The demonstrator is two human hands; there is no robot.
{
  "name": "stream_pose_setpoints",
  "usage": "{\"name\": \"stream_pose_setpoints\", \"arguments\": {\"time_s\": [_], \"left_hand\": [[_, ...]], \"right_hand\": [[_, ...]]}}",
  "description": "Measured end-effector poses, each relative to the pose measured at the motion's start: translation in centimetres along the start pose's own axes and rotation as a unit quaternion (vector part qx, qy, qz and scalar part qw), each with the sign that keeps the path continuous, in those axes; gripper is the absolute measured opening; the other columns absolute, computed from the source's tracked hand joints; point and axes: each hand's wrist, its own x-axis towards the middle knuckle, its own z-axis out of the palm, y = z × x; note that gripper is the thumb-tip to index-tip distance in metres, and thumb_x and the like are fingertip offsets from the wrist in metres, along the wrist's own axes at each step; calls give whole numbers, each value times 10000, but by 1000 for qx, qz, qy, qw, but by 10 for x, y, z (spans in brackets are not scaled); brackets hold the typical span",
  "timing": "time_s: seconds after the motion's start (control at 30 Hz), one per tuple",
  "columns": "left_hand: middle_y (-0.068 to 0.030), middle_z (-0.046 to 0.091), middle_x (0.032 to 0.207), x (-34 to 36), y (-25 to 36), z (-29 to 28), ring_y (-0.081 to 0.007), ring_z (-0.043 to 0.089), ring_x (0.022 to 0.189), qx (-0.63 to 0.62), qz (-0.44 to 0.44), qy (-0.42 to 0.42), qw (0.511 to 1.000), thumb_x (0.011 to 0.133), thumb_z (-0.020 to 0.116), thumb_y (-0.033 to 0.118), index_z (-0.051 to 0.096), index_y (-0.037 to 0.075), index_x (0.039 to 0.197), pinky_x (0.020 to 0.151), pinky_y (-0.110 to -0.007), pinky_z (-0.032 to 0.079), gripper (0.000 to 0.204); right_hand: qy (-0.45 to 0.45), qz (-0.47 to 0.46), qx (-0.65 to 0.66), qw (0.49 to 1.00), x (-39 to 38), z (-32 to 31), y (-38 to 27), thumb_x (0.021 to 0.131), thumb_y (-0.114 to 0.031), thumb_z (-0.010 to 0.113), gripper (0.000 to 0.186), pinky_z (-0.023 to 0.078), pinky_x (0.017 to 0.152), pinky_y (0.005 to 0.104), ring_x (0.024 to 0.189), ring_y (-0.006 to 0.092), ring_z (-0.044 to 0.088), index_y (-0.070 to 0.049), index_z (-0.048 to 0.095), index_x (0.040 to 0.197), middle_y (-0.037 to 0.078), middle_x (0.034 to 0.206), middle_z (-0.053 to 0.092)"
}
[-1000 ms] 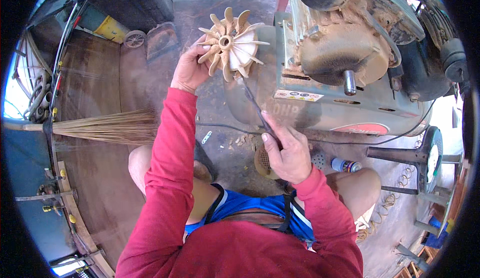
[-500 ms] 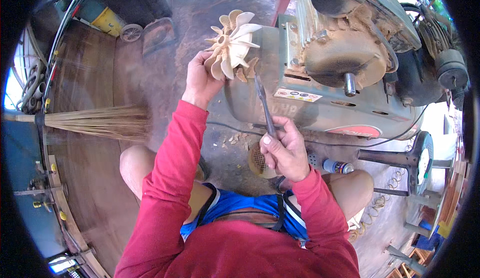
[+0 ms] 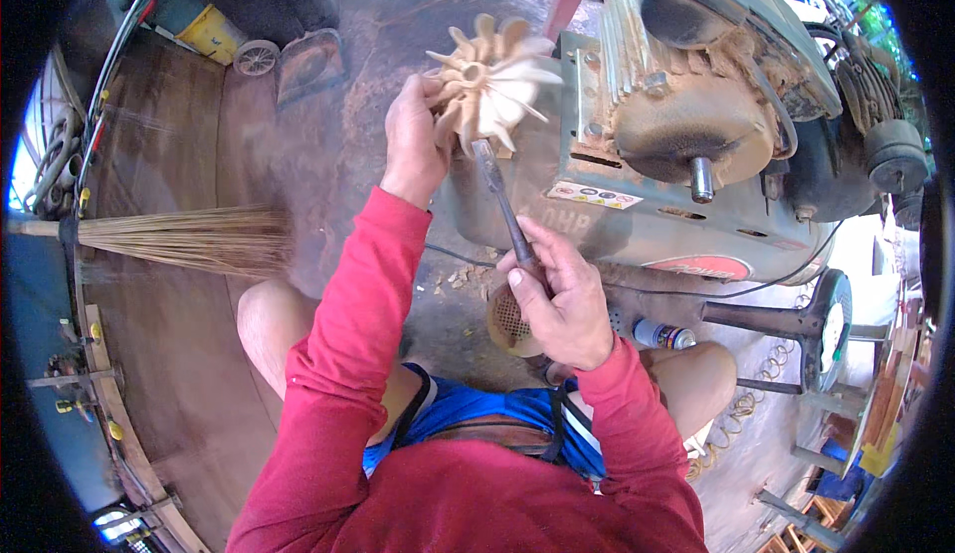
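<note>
My left hand grips a pale plastic cooling fan by its blades, with the fingers partly hidden behind it. Brown dust coats the fan's hub and several of its blades. In my right hand is a dark, slim, flat-bladed tool, chisel-like in shape. Its tip reaches the fan's lower blades and seems to touch them. To the right stands the dusty motor, its bare metal shaft sticking out toward me.
The motor sits on a grey compressor tank, with a black cable below it. On the floor are a round perforated cover, dirt crumbs and a spray can. A straw broom lies left; a black stool is right.
The fan has shifted right and turned slightly in my left hand. The tool's tip has moved left and up to its lower blades. Loose brown flakes seen beside the fan are mostly gone from view.
</note>
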Motion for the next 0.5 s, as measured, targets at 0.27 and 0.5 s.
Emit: {"name": "stream_pose_setpoints", "arguments": {"time_s": [0.27, 0.5], "left_hand": [[-153, 700, 1134, -14, 11, 12, -185, 688, 999, 219, 134, -14, 966, 901, 781, 269, 610, -82, 1256, 864, -322, 556, 528], [-116, 686, 1164, -1, 5, 4, -190, 670, 1048, 144, 86, -39, 985, 956, 743, 220, 606, -45, 1288, 871, -320, 549, 447]], "right_hand": [[1, 43, -10, 999, -7, 0, 13, 1011, -36, 604, 464, 538, 696, 268, 782, 95, 641, 8, 488, 1458, 105, 1114, 740], [13, 99, 130, 986, -12, 6, 7, 1032, -59, 609, 447, 501, 646, 228, 736, 64, 589, -2, 460, 1449, 130, 1197, 727]]}}
